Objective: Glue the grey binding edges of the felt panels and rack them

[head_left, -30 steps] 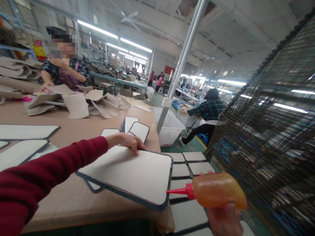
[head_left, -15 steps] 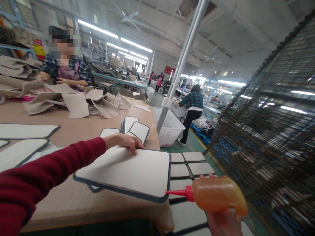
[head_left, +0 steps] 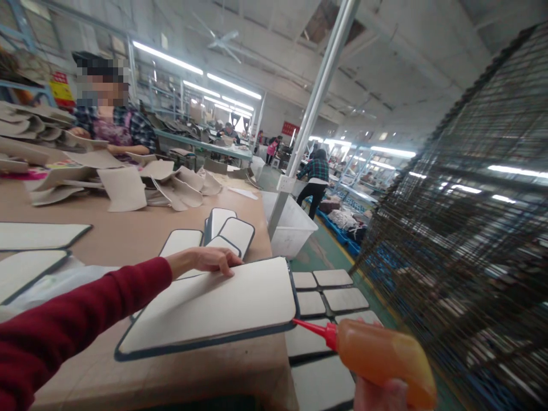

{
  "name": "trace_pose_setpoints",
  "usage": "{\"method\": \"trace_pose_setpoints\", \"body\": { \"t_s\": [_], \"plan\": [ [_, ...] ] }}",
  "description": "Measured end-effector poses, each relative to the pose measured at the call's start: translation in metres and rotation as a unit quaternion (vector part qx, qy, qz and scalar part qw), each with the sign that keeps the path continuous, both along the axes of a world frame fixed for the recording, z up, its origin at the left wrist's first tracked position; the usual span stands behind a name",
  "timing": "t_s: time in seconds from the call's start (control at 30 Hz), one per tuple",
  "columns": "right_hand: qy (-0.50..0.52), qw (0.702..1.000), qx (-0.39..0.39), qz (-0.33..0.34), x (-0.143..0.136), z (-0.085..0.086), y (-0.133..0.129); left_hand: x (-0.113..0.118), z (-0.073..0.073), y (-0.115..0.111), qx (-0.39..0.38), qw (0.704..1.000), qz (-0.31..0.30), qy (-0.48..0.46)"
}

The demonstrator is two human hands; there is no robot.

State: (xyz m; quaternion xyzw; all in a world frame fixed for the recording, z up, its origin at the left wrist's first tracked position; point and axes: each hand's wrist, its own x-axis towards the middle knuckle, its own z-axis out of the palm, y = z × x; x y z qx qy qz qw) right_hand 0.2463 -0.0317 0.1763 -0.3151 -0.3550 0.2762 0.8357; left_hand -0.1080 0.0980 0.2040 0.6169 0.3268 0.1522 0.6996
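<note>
My left hand (head_left: 216,261), in a red sleeve, grips the far edge of a cream rectangular panel (head_left: 218,305) with rounded corners and a dark blue border. The thumb lies on top and the other fingers are partly hidden. My right hand (head_left: 381,394) is wrapped around a squeeze bottle (head_left: 381,357) of amber liquid with a red nozzle. The bottle is tilted on its side, and its tip is at the panel's near right corner, on the dark border. Whether liquid is flowing cannot be made out. Smaller bordered panels (head_left: 237,231) lie piled behind the left hand.
Brown sheeting covers the table (head_left: 124,222); curved beige pieces (head_left: 122,188) are heaped across it, before a seated co-worker (head_left: 115,125). More panels (head_left: 321,382) lie in rows low on the right. A metal post (head_left: 317,97), white bin (head_left: 291,225) and wire mesh (head_left: 462,188) stand beyond.
The panel has turned, its right end swinging away and its left end coming nearer. The nozzle stays by the same corner. A co-worker beyond the bin has shifted left and bent further.
</note>
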Motion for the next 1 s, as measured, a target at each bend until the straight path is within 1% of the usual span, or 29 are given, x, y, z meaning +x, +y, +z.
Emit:
{"method": "trace_pose_setpoints", "body": {
  "t_s": [0.07,0.2,0.37,0.5,0.57,0.63,0.7,0.8,1.0],
  "plan": [
    [0.014,1.0,-0.001,-0.025,-0.006,0.003,0.0,0.002,-0.006,-0.002,-0.009,1.0,0.014,-0.017],
    [0.075,0.994,-0.032,-0.076,-0.018,0.014,0.0,0.007,-0.016,-0.007,-0.024,0.998,0.038,-0.047],
    [0.077,0.991,-0.033,-0.109,-0.019,0.019,0.001,0.01,-0.025,-0.011,-0.043,0.996,0.052,-0.064],
    [0.1,0.99,-0.026,-0.092,-0.017,0.022,0.003,0.011,-0.033,-0.012,-0.051,0.994,0.063,-0.073],
    [0.087,0.992,-0.019,-0.087,-0.017,0.024,0.005,0.011,-0.036,-0.012,-0.052,0.994,0.064,-0.077],
    [0.054,0.995,0.007,-0.086,-0.018,0.024,0.008,0.012,-0.037,-0.013,-0.052,0.993,0.065,-0.083],
    [0.022,0.997,0.036,-0.071,-0.018,0.022,0.011,0.012,-0.038,-0.014,-0.053,0.992,0.069,-0.088],
    [0.019,0.996,0.059,-0.065,-0.018,0.016,0.014,0.011,-0.039,-0.015,-0.059,0.992,0.07,-0.091],
    [0.034,0.996,0.05,-0.073,-0.018,0.006,0.017,0.006,-0.045,-0.018,-0.076,0.988,0.088,-0.098]
  ]
}}
